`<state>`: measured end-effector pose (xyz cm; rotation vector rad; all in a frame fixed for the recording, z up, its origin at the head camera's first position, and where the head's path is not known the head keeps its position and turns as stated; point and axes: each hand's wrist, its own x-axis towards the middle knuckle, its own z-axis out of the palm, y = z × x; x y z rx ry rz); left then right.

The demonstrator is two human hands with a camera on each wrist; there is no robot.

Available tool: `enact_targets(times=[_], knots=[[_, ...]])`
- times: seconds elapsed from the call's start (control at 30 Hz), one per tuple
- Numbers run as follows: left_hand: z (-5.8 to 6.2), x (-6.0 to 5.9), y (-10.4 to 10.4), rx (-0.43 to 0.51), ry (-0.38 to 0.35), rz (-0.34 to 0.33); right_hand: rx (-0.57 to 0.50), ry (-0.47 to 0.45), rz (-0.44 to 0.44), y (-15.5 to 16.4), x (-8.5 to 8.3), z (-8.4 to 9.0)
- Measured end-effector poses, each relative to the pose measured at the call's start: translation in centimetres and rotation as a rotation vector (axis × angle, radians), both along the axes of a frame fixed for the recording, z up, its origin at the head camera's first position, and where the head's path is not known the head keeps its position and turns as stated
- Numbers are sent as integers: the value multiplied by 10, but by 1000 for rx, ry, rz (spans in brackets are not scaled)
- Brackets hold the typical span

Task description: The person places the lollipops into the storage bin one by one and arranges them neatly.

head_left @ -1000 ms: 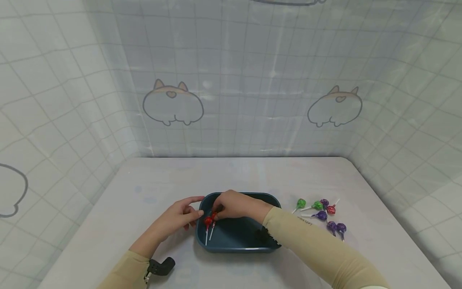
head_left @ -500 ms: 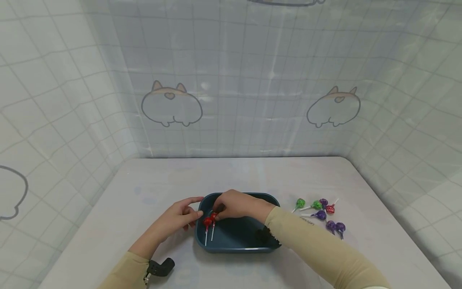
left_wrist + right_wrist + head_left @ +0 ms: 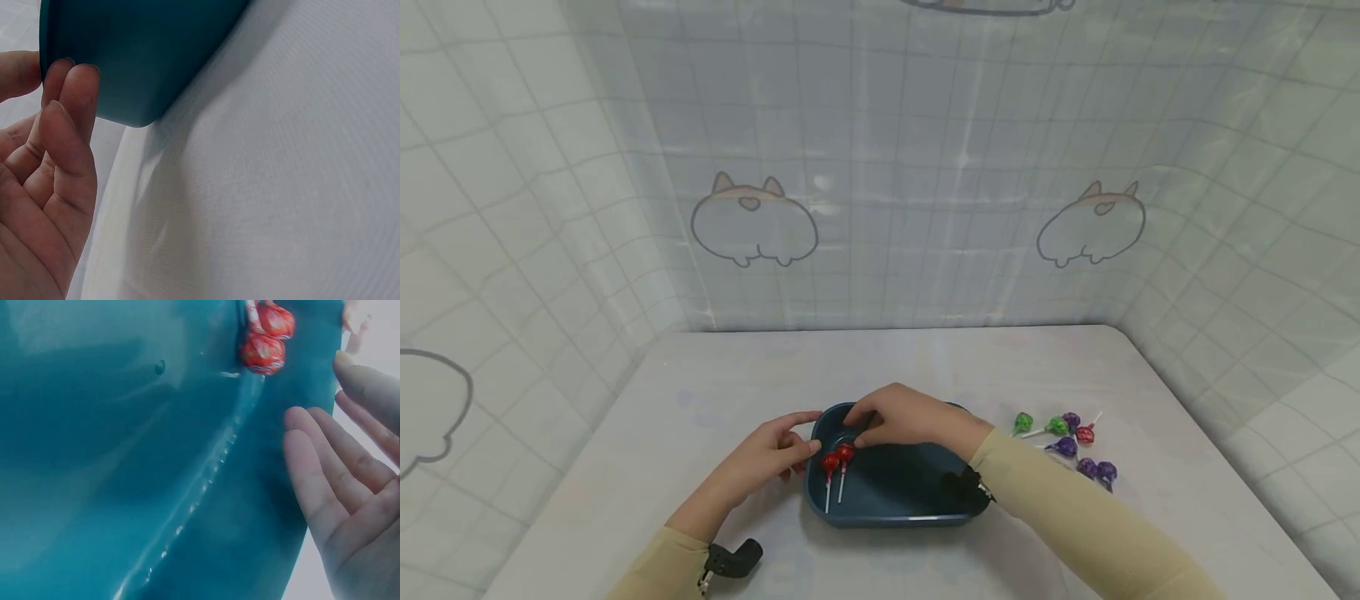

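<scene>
My left hand [image 3: 772, 454] rests against the outer left wall of the blue tray [image 3: 891, 504] on the table [image 3: 715, 375]; in the left wrist view its fingertips [image 3: 72, 81] press lightly curved against the tray's [image 3: 137, 56] rounded corner, gripping nothing that I can see. My right hand [image 3: 898, 417] hovers above the far left part of the tray, fingers bent downward and holding nothing; in the right wrist view the fingers [image 3: 325, 481] are loosely extended over the tray's [image 3: 112, 456] glossy inner floor, apart from the sweets. Two red lollipops [image 3: 835, 458] lie side by side inside the tray at its left end, heads toward the far wall and white sticks pointing toward me; the same two red heads [image 3: 265, 337] appear at the upper edge of the right wrist view, touching each other. To the right of the tray, well apart from both hands, a cluster of loose lollipops [image 3: 1067, 442] lies on the table: green ones nearest the tray, then purple ones and one red. A tiled curtain [image 3: 880, 167] with cartoon animal outlines encloses the table.
</scene>
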<state>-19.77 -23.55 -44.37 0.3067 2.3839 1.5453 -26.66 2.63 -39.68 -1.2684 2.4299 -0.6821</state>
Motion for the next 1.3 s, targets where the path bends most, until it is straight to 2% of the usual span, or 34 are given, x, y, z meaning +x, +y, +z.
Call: enact_targets(times=[0.33,0.8,1.0,1.3], knots=[[3,-2,-1,-12,-13,12,-133,-53,-58,28,-5,11],[3,-2,-2,-36,3,1,-175,-26,-183,78,-11,26],[1,-2,-3,-32,-14,15,-226,-25,-215,100,-13,25],[0,-2,-2,-22,-8,12,-228,-33,-328,132,-11,14]])
